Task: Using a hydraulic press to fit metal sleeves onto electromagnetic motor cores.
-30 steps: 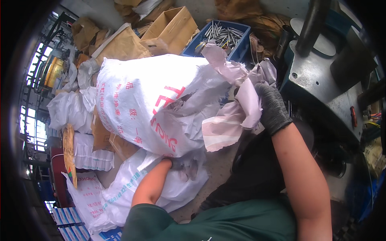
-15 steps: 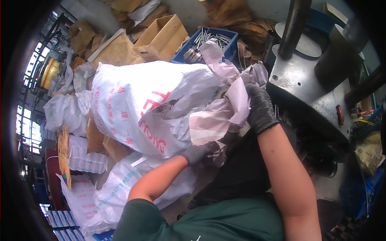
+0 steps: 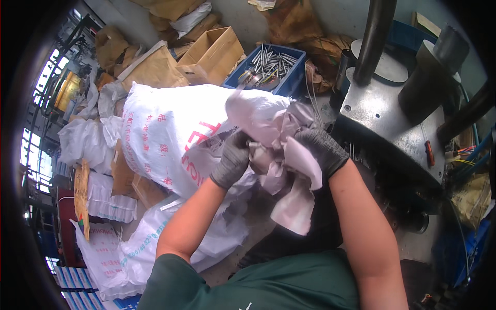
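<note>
My left gloved hand (image 3: 233, 161) has come up from the lower sacks to join my right gloved hand (image 3: 321, 150), both sets of fingers now pinching the crumpled pale plastic neck (image 3: 276, 139) of the big white woven sack (image 3: 170, 134), bunching it shut beside the grey steel machine base (image 3: 382, 116).

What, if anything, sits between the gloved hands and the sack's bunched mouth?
Nothing visible. The left hand and right hand both already grip the bunched mouth of the white woven sack, fingers wrapped around the fabric.
</note>
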The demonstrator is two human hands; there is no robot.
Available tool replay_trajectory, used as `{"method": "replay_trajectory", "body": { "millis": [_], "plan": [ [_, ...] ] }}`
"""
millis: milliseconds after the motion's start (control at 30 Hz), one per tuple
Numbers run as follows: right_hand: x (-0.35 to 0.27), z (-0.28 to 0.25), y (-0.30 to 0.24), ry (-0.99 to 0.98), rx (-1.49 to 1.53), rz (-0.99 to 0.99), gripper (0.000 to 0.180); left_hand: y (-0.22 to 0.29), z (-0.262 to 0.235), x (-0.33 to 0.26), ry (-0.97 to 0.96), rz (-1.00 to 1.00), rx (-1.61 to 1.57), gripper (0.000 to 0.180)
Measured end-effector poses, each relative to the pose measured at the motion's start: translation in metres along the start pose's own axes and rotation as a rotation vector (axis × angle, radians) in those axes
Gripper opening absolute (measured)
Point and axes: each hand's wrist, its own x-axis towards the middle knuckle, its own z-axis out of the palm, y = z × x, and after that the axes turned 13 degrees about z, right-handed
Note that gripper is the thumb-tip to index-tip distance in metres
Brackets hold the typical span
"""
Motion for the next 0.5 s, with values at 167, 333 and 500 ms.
{"method": "replay_trajectory", "body": {
  "millis": [167, 333, 500],
  "plan": [
    [-0.012, 0.001, -0.003, -0.332, 0.276, 0.030, 0.042, 0.019, 0.038, 0.051, 0.037, 0.065, -0.333, 0.038],
    [0.014, 0.000, 0.007, 0.114, -0.131, -0.384, 0.046, -0.045, 0.015, 0.071, -0.143, 0.177, -0.266, 0.065],
    [0.064, -0.072, 0.046, 0.034, 0.476, -0.146, 0.035, 0.029, 0.093, 0.044, -0.323, 0.430, 0.282, 0.135]
  ]
}}
